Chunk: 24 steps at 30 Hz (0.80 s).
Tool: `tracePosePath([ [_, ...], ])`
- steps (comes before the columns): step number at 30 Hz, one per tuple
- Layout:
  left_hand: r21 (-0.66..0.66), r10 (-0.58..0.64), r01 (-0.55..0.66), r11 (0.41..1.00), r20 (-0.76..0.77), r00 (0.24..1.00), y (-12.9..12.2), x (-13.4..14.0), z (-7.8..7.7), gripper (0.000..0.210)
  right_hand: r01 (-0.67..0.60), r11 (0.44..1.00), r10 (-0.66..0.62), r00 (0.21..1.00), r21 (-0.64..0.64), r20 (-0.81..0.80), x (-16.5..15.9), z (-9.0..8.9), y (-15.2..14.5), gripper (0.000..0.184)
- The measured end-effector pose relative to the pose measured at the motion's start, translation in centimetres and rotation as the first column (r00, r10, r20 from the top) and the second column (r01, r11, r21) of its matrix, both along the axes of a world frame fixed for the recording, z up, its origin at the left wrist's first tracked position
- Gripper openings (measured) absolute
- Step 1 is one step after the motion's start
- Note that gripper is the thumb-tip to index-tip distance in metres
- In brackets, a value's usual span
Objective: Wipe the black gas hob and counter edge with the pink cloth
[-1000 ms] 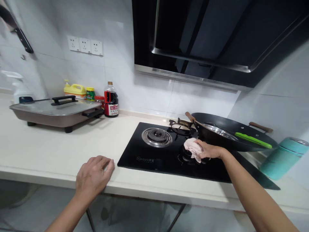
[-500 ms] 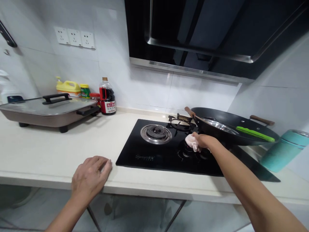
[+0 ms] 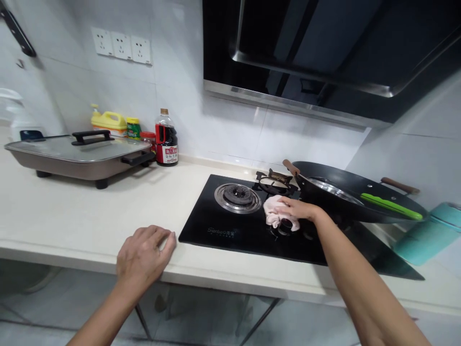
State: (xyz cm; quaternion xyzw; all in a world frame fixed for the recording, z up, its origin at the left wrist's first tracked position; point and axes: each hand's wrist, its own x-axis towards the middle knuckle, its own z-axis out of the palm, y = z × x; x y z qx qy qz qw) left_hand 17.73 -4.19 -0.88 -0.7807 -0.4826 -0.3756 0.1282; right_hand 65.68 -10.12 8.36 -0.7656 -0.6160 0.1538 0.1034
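Holds a pink cloth (image 3: 272,211), half hiding a knob (image 3: 285,227), in the right hand (image 3: 295,207) on the gas cooktop (image 3: 209,216); rests the loosely bent left hand (image 3: 146,252) on the cream countertop (image 3: 108,206); faces white tiles (image 3: 237,134), a wok (image 3: 353,178) hiding cooktop glass, a cropped range hood (image 3: 313,57) and turquoise flask (image 3: 427,238)

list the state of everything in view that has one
left hand: resting on the counter
right hand: gripping the cloth
cloth: crumpled, against a knob on the hob
left burner: uncovered, no flame visible
ring grate: off the left burner
wok: green handle over its rim
rectangular pan: lid on
sauce bottle: upright, capped
wall sockets: nothing plugged in
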Motion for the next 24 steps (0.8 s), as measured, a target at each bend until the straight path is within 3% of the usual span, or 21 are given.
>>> tracePosePath([
  [2, -0.004, 0.002, -0.002, 1.000, -0.007, 1.000, 0.0, 0.0, 0.1, 0.038, -0.035, 0.999, 0.036, 0.999, -0.002, 0.031, -2.1, -0.3, 1.5, 0.057],
  [7, -0.041, 0.019, -0.020, 0.999, -0.007, 1.000, -0.1, 0.1, 0.3, 0.038, 0.058, 0.998, -0.060, 0.981, 0.017, 0.184, -7.1, -1.5, 3.4, 0.066],
  [15, -0.100, 0.030, -0.034, 0.994, -0.034, 0.999, 0.0, -0.1, 0.5, 0.039, -0.065, 0.963, -0.009, 0.963, 0.263, 0.268, -14.4, -4.1, -1.6, 0.039],
  [20, -0.134, 0.036, -0.045, 0.990, -0.066, 0.997, 0.1, -0.2, 0.6, 0.039, -0.161, 0.900, 0.075, 0.973, 0.405, 0.220, -13.9, -5.9, -6.3, 0.039],
  [24, -0.176, 0.046, -0.061, 0.983, -0.086, 0.995, -0.2, 0.0, 0.9, 0.040, -0.086, 0.882, 0.030, 0.991, 0.464, 0.127, -10.0, -6.8, -11.0, 0.036],
])
